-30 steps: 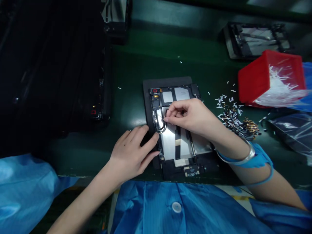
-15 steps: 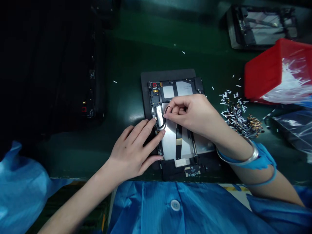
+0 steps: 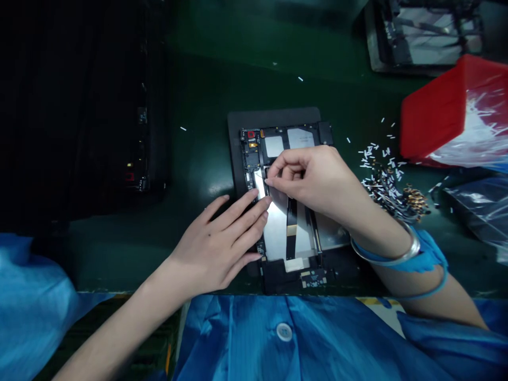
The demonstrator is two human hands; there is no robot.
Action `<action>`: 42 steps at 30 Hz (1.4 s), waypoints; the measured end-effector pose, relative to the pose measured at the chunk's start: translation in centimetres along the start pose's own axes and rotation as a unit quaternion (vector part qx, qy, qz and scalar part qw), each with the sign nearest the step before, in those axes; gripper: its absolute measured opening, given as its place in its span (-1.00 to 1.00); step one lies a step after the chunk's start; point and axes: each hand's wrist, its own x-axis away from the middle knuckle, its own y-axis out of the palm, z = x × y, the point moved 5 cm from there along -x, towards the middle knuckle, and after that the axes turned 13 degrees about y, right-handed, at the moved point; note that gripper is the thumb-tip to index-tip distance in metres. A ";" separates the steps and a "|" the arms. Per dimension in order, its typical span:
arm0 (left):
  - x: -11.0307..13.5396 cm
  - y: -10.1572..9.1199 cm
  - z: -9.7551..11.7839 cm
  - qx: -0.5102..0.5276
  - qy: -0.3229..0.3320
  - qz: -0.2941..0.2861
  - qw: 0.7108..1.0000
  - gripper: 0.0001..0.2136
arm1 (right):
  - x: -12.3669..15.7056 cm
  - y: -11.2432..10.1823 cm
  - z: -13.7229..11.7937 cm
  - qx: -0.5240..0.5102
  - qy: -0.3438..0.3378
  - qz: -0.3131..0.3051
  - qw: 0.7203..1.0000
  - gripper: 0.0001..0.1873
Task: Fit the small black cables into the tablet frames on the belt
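An opened tablet point(image 3: 273, 227) lies on a dark pad point(image 3: 235, 124), its circuit board strip, silver plates and a dark flat ribbon cable point(image 3: 291, 217) exposed. My left hand point(image 3: 222, 241) rests across the tablet's left edge with fingers stretched out, fingertips on the silver strip beside the board. Above those fingertips, my right hand point(image 3: 307, 174) is closed in a pinch on a thin black cable point(image 3: 266, 172). Most of that cable is covered by my fingers. A small circuit board point(image 3: 313, 278) sits at the tablet's near end.
To the right lie a pile of small cables point(image 3: 391, 196) and scattered white bits point(image 3: 369, 156). Behind them stands a red bin point(image 3: 432, 114) with a plastic bag. Another opened device point(image 3: 431, 39) is at the back right. A dark stack point(image 3: 79, 116) fills the left.
My left fingertips have slid over where the black cable's loop showed, and the loop is now hidden. My right hand has shifted slightly away from me, still pinching.
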 end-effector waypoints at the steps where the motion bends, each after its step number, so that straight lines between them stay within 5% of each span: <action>1: 0.0 0.0 0.0 0.002 0.000 -0.001 1.000 -0.58 | 0.0 0.1 0.0 0.006 0.003 0.005 1.000 -0.88; 6: -0.9 -0.5 0.1 -0.014 0.001 0.006 1.000 -0.56 | 0.1 -0.1 -0.1 0.014 0.014 0.053 0.998 -0.95; 11: -2.5 -0.9 -1.6 -0.040 -0.051 -0.003 0.998 -0.58 | 3.6 -3.3 0.3 0.002 -0.047 0.151 0.987 -0.97; 14: -2.3 -1.3 -2.1 0.008 -0.110 0.042 0.993 -0.62 | 7.0 -5.3 2.8 0.081 -0.048 0.215 0.972 -0.91; 17: -0.3 -1.5 -0.9 0.015 -0.227 0.125 0.966 -0.57 | 9.8 -5.2 6.3 0.209 -0.005 0.261 0.943 -0.64; 20: 1.7 -0.3 2.1 0.027 -0.325 0.132 0.936 -0.55 | 11.3 -2.9 8.9 0.258 0.033 0.215 0.941 -0.41; 24: 1.9 1.2 5.0 0.090 -0.371 0.121 0.916 -0.48 | 11.9 -0.8 9.6 0.252 0.057 0.159 0.953 -0.34; 26: 1.2 0.9 4.9 0.052 -0.361 0.128 0.922 -0.44 | 11.6 -1.5 9.0 0.242 0.040 0.173 0.954 -0.40; 30: -0.8 -0.2 3.0 -0.042 -0.238 0.101 0.965 -0.44 | 9.0 -4.4 5.8 0.156 -0.037 0.255 0.953 -0.68; 34: -1.5 -0.5 0.9 -0.099 -0.175 0.041 0.979 -0.52 | 3.0 -3.1 1.1 0.061 -0.115 0.092 0.987 -0.86; 38: -1.3 -0.4 0.2 -0.103 -0.142 0.018 0.984 -0.53 | -1.2 -1.2 -1.5 0.091 -0.093 0.050 0.990 -0.87; 42: -1.1 -0.4 -0.1 -0.099 -0.124 0.022 0.987 -0.50 | -2.3 -0.7 -1.7 0.071 -0.062 0.012 0.995 -0.99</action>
